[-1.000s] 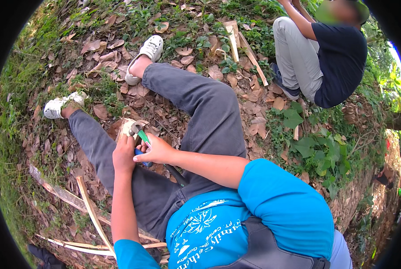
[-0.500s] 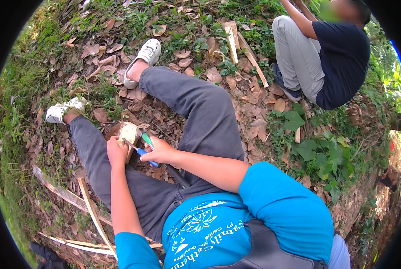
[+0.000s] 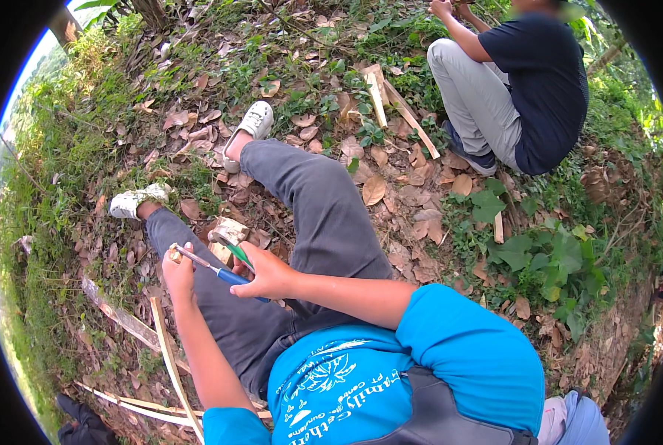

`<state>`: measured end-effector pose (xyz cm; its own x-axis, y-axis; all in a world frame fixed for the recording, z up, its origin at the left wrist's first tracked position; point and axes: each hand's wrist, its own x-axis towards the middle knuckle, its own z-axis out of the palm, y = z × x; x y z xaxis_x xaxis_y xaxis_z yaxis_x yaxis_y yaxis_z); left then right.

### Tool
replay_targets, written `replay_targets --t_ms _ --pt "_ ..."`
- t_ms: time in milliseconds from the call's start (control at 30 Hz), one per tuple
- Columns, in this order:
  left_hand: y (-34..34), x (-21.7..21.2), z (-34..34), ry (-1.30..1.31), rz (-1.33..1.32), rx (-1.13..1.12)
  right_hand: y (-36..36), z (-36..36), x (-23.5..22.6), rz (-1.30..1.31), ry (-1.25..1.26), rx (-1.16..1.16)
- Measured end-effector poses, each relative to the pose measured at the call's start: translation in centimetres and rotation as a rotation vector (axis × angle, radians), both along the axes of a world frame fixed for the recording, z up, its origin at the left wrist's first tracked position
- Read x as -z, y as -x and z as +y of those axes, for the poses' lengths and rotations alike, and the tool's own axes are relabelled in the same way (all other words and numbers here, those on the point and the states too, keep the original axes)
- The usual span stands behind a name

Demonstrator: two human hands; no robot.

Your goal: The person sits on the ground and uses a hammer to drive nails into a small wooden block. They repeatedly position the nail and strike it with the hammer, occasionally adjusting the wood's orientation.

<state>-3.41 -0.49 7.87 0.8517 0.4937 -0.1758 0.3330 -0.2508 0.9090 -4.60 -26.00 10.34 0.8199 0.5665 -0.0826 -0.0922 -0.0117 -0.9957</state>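
My right hand point(image 3: 266, 274) is closed round the blue handle of a chisel-like tool point(image 3: 231, 277), whose thin metal shaft points toward my left hand. A second tool with a green handle and a curved metal head point(image 3: 231, 245) is in the same hand. My left hand point(image 3: 178, 273) is closed by the shaft's tip, pinching a small pale piece point(image 3: 174, 256), seemingly wood. Just beyond my hands, between my legs, stands a pale-topped wood block point(image 3: 230, 228), partly hidden by the curved head and my right hand.
Long split wood strips point(image 3: 169, 363) lie at my left on the leafy ground. More wood pieces point(image 3: 409, 115) lie ahead to the right. A person in a dark shirt point(image 3: 543, 89) squats at the far right. Green broad-leaved plants point(image 3: 550, 256) grow at my right.
Both hands have lifted away from the wood block, the left one toward me with the small piece. The chisel-like tool has come up with them. My view has shifted slightly.
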Motion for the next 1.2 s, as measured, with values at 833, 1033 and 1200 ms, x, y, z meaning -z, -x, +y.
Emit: replay_targets --t_ms 833,1033,1200 --pt "12.1 -16.5 -10.9 -0.397 -0.373 0.261 1.0 -1.5 -10.7 0.150 -0.221 -0.168" --pt "15.3 -15.9 -7.2 -0.552 -0.370 0.209 3.0 3.0 -11.0 0.093 -0.130 -0.279" --pt "16.6 -15.4 -4.4 -0.634 -0.356 0.124 3.7 6.3 -11.1 0.066 -0.049 -0.263"
